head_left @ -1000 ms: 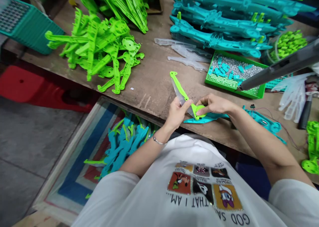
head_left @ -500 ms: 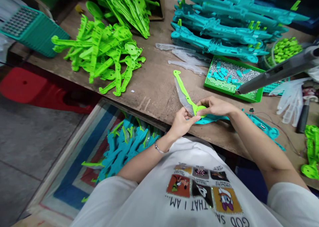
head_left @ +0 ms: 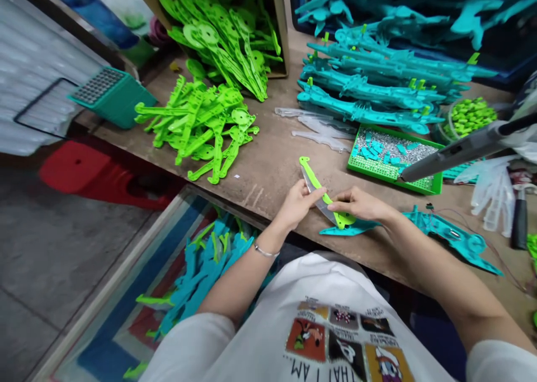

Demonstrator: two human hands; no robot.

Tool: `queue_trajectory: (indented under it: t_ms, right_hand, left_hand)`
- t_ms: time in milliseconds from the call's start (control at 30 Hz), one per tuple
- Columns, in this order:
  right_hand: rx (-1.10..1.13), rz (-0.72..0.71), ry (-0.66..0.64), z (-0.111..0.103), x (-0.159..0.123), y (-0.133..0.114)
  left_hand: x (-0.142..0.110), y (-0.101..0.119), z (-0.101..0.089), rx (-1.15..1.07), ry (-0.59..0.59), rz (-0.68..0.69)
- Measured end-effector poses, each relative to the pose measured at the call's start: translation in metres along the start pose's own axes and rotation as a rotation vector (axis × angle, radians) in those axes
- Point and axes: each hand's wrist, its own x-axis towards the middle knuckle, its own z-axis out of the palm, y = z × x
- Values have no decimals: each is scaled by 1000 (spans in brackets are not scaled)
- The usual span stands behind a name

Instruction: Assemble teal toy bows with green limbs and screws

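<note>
My left hand (head_left: 297, 204) pinches the middle of a long lime-green plastic piece (head_left: 311, 178) that has a clear plastic strip (head_left: 322, 206) against it. My right hand (head_left: 359, 204) grips the round lower end of the same green piece, fingers closed over it. Both hands hold it just above a teal plastic toy body (head_left: 444, 234) that lies flat on the wooden workbench (head_left: 272, 164) near its front edge.
A heap of green parts (head_left: 201, 122) lies at the left, more in a box (head_left: 235, 41) behind. Stacked teal bodies (head_left: 377, 85) fill the back. A green tray of screws (head_left: 390, 152), clear parts (head_left: 319, 127), a hanging grey tool (head_left: 457, 150) and a floor box of assembled pieces (head_left: 201, 276) surround me.
The view has tilted up and shifted, so the bench looks lower in frame. My left hand slid from the piece's lower end up to its middle; my right hand stays on the round end.
</note>
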Motion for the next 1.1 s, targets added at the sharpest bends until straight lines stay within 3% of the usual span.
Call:
queue_trajectory:
  t_ms: [200,333,467,533,700,767,833,900,1000,1100]
  right_hand:
    - [15,31,-1,3,3,2]
    - [-19,6,-23,-2,3,0]
    - [-74,-46,110,2,-5,2]
    - [-114,-130,369,9,-16,6]
    - [-292,-457,1537,8,-58,17]
    - [-329,-540,1820,-5,-73,17]
    - [-270,-538,1823,-20,-81,15]
    - [-118,-467,1637,-34,-82,11]
    - [81,-377,1407,-48,-73,5]
    - [180,-382,1358,-53,-64,-5]
  left_hand:
    - [11,-9,10,10,67,47]
    - [10,-6,10,7,35,14]
    - [14,-6,13,-6,30,0]
    - [16,-10,14,9,52,24]
    - [19,-13,2,168,109,70]
    - [14,-7,-6,365,165,129]
    - [4,-1,-10,630,236,279]
    - [-12,2,-7,865,241,506]
    - [-39,-7,6,1042,32,827]
    - [-59,-28,16,1160,-215,982]
